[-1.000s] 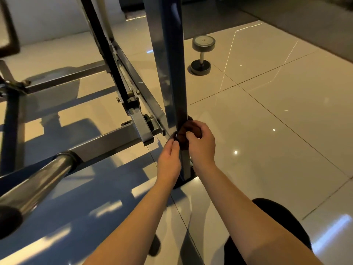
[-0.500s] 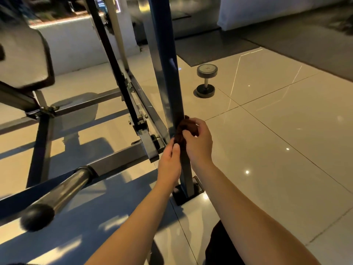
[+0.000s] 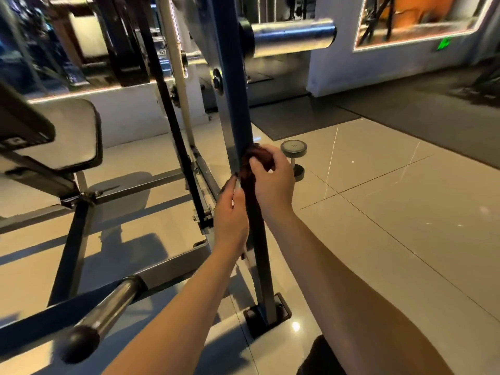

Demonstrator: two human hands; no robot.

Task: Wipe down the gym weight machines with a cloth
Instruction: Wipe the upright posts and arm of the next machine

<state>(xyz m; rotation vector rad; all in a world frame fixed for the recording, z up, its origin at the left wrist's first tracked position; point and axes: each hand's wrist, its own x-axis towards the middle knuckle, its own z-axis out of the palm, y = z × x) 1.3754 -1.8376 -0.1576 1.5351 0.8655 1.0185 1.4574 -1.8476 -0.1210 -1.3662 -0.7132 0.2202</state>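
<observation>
One dark cloth (image 3: 257,159) is bunched against the machine's blue upright post (image 3: 234,104), higher above its foot (image 3: 267,316) than a second ago, so the wipe is likely working upward. The right hand (image 3: 273,181) curls its fingers tight round the cloth; the left hand (image 3: 230,213) lays its fingers nearly straight along the post, just beside it.

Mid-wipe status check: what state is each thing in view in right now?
cloth, bunched against the post, gripped by the right hand.
right hand, curled round the cloth.
left hand, against the post beside the cloth; grip unclear.
post, upright, foot on the floor.
dumbbell, standing on end on the tiles.
upper sleeve, bare, no plates.
lower sleeve, bare, no plates.
</observation>
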